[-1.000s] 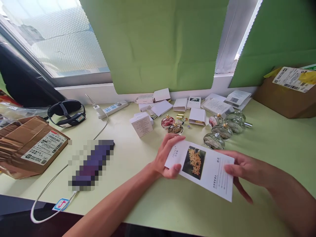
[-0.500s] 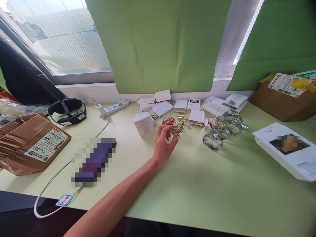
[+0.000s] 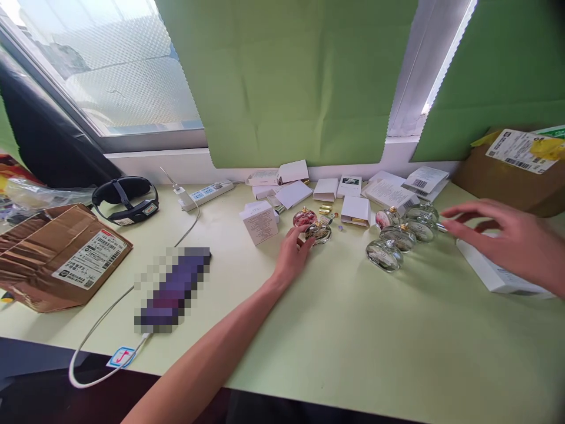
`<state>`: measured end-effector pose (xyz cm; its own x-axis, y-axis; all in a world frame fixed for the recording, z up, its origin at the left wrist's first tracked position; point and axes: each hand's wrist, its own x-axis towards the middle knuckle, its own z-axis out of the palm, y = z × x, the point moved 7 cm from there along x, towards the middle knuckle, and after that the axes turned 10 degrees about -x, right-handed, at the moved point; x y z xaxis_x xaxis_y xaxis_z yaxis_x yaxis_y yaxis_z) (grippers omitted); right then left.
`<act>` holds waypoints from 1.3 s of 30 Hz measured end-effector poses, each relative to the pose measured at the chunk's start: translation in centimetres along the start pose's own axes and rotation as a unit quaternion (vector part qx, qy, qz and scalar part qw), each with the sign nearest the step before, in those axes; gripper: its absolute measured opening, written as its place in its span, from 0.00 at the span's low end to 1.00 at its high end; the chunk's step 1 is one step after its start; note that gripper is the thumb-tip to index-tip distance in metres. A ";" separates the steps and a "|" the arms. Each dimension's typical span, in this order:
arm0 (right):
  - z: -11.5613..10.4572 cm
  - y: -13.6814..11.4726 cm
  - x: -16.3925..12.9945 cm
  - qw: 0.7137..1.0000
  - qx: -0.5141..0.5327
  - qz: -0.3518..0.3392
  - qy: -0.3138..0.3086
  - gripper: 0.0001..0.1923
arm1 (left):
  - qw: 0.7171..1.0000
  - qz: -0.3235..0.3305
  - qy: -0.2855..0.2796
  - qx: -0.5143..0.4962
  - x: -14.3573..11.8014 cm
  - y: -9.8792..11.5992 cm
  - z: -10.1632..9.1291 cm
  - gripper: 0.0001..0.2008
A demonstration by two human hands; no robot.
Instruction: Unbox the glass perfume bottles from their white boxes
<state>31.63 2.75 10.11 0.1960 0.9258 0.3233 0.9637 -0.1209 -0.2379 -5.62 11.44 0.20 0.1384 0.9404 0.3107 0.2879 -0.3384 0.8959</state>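
My left hand [image 3: 290,257] is curled at the left edge of a round clear perfume bottle [image 3: 319,234], thumb and fingertips closed against it. Just behind that bottle stands one with a reddish label [image 3: 304,217]. At the right, my right hand [image 3: 514,238] reaches in from the edge, thumb and fingers stretched apart. Its fingertips are close to a small silver cylinder [image 3: 441,227]; contact cannot be made out. Several more glass bottles [image 3: 384,255] are grouped left of it. Under the right hand lies a white box [image 3: 489,274], partly covered.
Small white cartons [image 3: 355,211] and gold caps [image 3: 325,209] are scattered near the wall. At left are a torn brown box [image 3: 44,259], a black headset [image 3: 126,200], a power strip [image 3: 209,193] and a phone [image 3: 176,288] on a cable. Another brown carton [image 3: 498,182] stands at right.
My right hand has come into view from the right, over the white box. That box's position has changed and its photo no longer shows. My left hand stays by the bottle, its fingers slightly lower.
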 end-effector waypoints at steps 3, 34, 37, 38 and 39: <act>1.3 -8.1 4.1 0.993 -0.010 -0.094 -0.063 0.12 | 1.000 -0.007 -0.004 -0.003 0.1 0.1 0.0 0.14; 14.4 -21.2 12.3 0.912 -0.186 -0.245 -0.270 0.16 | 0.990 0.045 -0.132 -0.016 -1.2 1.4 1.9 0.15; 10.4 -20.8 12.4 0.942 -0.115 -0.233 -0.213 0.13 | 0.989 0.048 -0.136 -0.017 -1.3 1.5 1.9 0.16; 9.0 -20.5 12.0 0.950 -0.091 -0.230 -0.192 0.15 | 0.989 0.048 -0.140 -0.016 -1.3 1.6 1.9 0.16; 7.6 -20.0 11.3 0.957 -0.063 -0.224 -0.171 0.17 | 0.988 0.049 -0.143 -0.015 -1.4 1.7 2.0 0.16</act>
<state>13.17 18.37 11.61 -0.2925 0.9553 0.0436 0.9555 0.2938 -0.0256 -3.47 9.52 0.66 0.4273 0.8535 0.2982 0.2320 -0.4223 0.8763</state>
